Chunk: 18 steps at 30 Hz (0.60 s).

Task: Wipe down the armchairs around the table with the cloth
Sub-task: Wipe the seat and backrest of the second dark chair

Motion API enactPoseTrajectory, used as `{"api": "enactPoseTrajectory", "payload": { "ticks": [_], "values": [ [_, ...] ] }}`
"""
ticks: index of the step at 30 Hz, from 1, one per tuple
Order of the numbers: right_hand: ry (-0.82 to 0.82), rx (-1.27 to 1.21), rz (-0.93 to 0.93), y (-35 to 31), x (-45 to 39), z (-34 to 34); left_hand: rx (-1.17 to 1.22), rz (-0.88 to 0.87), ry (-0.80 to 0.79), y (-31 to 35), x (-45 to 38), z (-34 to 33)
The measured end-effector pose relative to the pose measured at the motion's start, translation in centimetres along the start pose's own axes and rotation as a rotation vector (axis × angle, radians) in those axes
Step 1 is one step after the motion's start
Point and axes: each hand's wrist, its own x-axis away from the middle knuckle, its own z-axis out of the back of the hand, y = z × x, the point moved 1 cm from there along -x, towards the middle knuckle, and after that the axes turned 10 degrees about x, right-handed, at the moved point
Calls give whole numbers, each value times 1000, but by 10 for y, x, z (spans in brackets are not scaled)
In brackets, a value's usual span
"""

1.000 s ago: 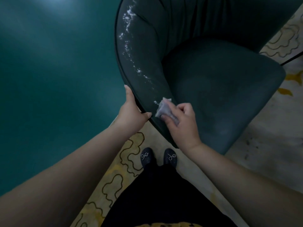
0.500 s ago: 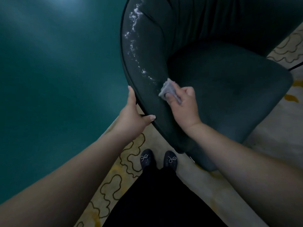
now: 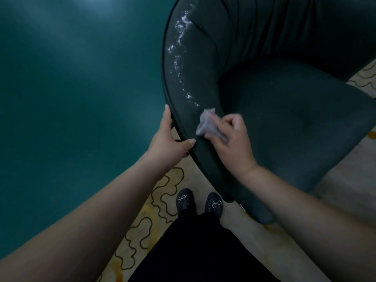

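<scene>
Person standing at the side of a dark green upholstered armchair (image 3: pixel 284 110), looking down over its curved arm. Right hand (image 3: pixel 232 143) is clenching a small crumpled pale grey cloth (image 3: pixel 205 124) — fingers curled round it, thumb under — and pressing it against the inner face of the chair's arm, just beside the seat cushion's left edge. Cloth edges are blurring slightly.

Left hand (image 3: pixel 168 139) is grasping the arm's outer rim: thumb lying across the top of the rim, index finger stretching up along the outer side, the remaining fingers hidden behind the chair.

A trail of white foamy specks (image 3: pixel 181 49) is running along the top of the arm, from near the back of the chair down to a point just above the cloth — the lowest specks are lying close to the cloth's upper corner.

A broad dark teal surface (image 3: pixel 71 88) is filling the left of the view. Below the chair, a beige carpet with wavy dark outlines (image 3: pixel 160 194) is showing, with two black shoes with small pale bows (image 3: pixel 199 202) standing on it, and a black garment (image 3: pixel 195 251) below them.
</scene>
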Motion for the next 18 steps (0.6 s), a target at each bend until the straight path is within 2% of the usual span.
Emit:
{"api": "enactPoseTrajectory", "payload": {
  "ticks": [3,9,14,18],
  "values": [
    [-14,-3,37,-1,5,-1,-29,-7,24,2,-7,4],
    [-6,-1,-37,-11,-76,-19,36,-8,24,9,-29,15],
    [2,23,97,-13,-39,-10,-17,-10,-56,22,-49,27],
    [31,125,75,-26,-89,-25,1,7,-122,27,-62,37]
  ]
}}
